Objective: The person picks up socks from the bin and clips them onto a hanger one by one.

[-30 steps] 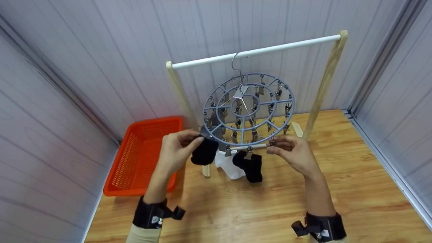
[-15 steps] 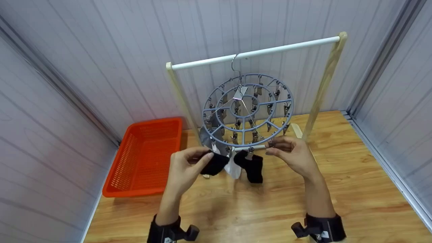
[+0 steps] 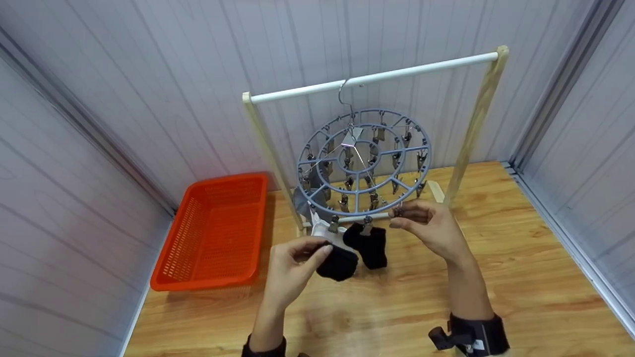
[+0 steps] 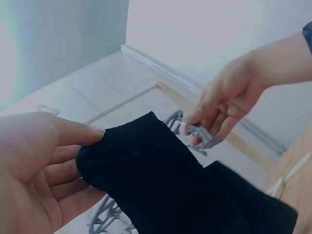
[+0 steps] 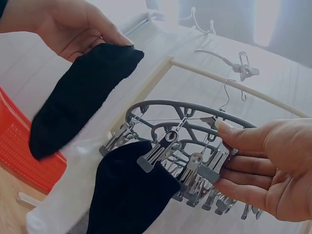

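Observation:
My left hand pinches the edge of a black sock between thumb and fingers, below the front left of a round grey clip hanger. My right hand grips a metal clip at the hanger's front right; nothing shows between that clip's grey tips. Another black sock hangs from a front clip between my hands. Beside it a white sock hangs, partly hidden behind the held sock in the head view. Something grey hangs at the hanger's left side.
The hanger hooks over the white bar of a wooden-legged rack. Several bare clips dangle from its rings. An orange basket stands on the wood-look floor to the left. Pale panel walls rise behind and at both sides.
My left hand has moved right and down toward the person, bringing the black sock from the hanger's left edge to in front of the white sock. My right hand stays on its clip.

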The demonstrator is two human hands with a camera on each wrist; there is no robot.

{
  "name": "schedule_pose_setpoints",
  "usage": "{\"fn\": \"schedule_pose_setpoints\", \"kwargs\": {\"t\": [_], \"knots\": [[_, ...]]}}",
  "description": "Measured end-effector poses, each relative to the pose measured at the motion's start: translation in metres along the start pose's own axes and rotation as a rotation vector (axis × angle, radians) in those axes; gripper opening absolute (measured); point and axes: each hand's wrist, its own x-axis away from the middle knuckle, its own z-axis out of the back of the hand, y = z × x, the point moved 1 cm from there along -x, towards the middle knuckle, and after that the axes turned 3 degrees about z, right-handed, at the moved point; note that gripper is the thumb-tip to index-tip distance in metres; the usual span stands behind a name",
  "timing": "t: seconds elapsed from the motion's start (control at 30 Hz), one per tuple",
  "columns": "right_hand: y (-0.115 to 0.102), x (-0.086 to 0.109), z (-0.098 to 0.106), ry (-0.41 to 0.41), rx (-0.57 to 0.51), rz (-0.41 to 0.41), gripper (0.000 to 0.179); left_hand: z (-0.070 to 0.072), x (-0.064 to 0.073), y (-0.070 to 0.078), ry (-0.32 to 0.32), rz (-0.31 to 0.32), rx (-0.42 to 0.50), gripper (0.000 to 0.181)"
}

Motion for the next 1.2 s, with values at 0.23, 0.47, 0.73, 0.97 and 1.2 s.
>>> {"fn": "schedule_pose_setpoints", "kwargs": {"t": [0.23, 0.47, 0.73, 0.97, 1.2], "knots": [[-0.002, 0.001, -0.002, -0.035, -0.071, 0.02, 0.028, -0.019, 0.0, -0.007, -0.024, 0.006, 0.035, 0.009], [-0.005, 0.003, -0.004, -0.025, -0.073, 0.023, 0.024, -0.035, -0.004, -0.017, -0.004, 0.029, 0.094, 0.012], [-0.01, 0.005, -0.008, 0.009, -0.135, 0.04, 0.022, -0.049, -0.007, -0.022, 0.027, 0.024, 0.185, 0.014], [-0.012, 0.006, -0.011, 0.021, -0.166, 0.062, 0.02, -0.054, -0.008, -0.026, 0.049, 0.035, 0.221, 0.015], [-0.011, 0.005, -0.013, 0.017, -0.194, 0.063, 0.021, -0.058, -0.009, -0.035, 0.056, 0.016, 0.211, 0.014]]}}
